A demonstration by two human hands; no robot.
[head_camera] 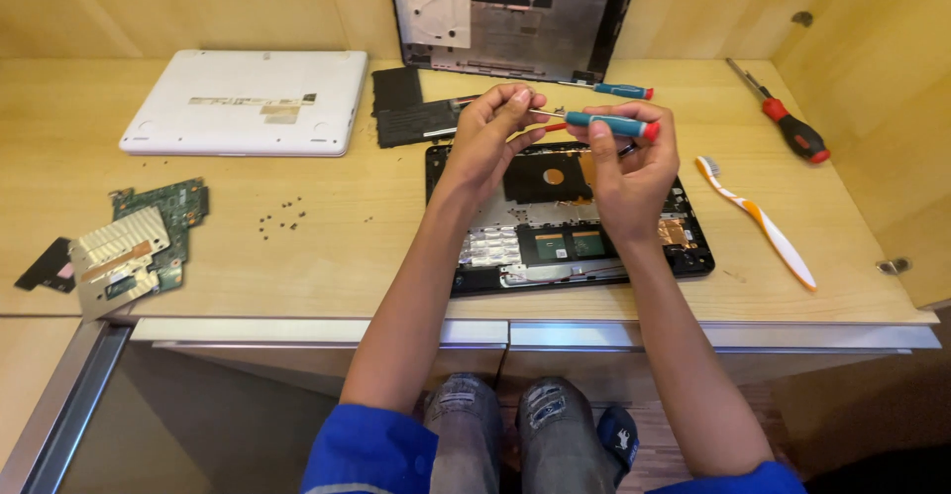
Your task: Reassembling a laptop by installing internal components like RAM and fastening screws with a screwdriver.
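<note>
Screwdriver (609, 123), teal handle with red end cap, held level above the opened laptop base (570, 219); right hand (629, 172) closed around the handle, left hand (495, 132) pinching the thin shaft near its tip, likely steadying it, grip of each clamped on the tool. Raised clear of the base, probably so the tip sits close to the eyes. Second matching screwdriver (614, 90) lying just behind, on the wooden surface (327, 256). Black battery pack (416, 117) beside the base, removed bottom cover (515, 13) leaning against the back wall. Toothbrush (758, 219) and larger red-handled screwdriver (788, 122) to the right. Loose screws (280, 217) gathered left, near a green circuit board (149, 231) and a closed white laptop (248, 101).
</note>
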